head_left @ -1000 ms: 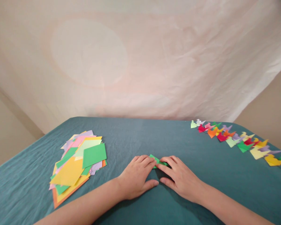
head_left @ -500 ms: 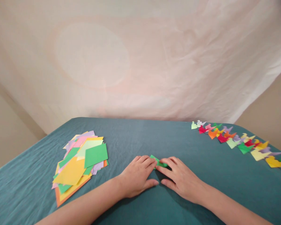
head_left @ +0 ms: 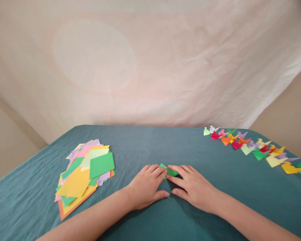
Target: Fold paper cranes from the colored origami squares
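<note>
A small piece of green folded paper (head_left: 172, 172) lies on the table in front of me, partly covered by my fingers. My left hand (head_left: 148, 185) holds its left end down, fingertips together and thumb stretched toward the right. From the other side, my right hand (head_left: 193, 188) rests its index and middle fingertips on the paper's right part, with the thumb on the cloth below. The underside of the paper and its left edge are hidden.
A loose pile of coloured paper squares (head_left: 76, 182) spreads over the left of the teal-covered table (head_left: 140, 144). Several folded paper birds (head_left: 261, 153) stand in rows along the right edge. A pale cloth (head_left: 150, 67) hangs behind the table.
My right index finger has shifted slightly up and left along the green paper, and more of its surface shows. The left hand keeps its hold. The whole view has shifted a little.
</note>
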Available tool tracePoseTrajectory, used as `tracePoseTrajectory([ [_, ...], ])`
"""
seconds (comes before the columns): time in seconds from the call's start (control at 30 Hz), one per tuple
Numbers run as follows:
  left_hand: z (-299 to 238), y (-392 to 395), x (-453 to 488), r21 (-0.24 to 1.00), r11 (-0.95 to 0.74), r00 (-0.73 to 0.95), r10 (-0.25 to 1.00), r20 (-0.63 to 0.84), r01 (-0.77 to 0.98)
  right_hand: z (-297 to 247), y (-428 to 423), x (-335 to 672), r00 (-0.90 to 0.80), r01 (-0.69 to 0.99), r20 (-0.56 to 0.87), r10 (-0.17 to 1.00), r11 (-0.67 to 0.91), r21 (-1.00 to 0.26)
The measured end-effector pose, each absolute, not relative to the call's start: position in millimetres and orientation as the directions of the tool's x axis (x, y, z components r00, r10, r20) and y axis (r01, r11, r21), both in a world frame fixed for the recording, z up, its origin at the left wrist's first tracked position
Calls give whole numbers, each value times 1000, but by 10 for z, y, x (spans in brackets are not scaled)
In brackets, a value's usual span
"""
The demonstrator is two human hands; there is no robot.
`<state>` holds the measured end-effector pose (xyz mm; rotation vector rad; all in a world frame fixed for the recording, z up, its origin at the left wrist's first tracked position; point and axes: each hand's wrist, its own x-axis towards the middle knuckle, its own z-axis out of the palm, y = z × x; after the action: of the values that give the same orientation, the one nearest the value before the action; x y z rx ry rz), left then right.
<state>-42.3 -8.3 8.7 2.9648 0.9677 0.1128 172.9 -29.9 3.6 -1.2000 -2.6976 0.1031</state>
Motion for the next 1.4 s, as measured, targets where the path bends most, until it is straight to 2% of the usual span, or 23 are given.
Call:
tracePoseTrajectory([
  [0.63,70,-70,-429,54,-812,808,584,79,582,139,-325,1916,-565,811,138,813,578,-90],
  [0.8,71,-67,-440,64,-821,817,571,75,568,108,-307,1928,-581,793,168,796,600,-104],
  [1.03,120,-74,-439,69,-824,821,566,69,562,-48,-277,1852,-609,740,295,737,661,-124],
  [1.2,124,-78,-427,69,-819,817,573,61,569,-128,-274,1825,-666,685,306,681,720,-112],
  [1.4,138,-103,-425,49,-813,811,582,60,580,-134,-282,1795,-655,704,271,706,700,-121],
])
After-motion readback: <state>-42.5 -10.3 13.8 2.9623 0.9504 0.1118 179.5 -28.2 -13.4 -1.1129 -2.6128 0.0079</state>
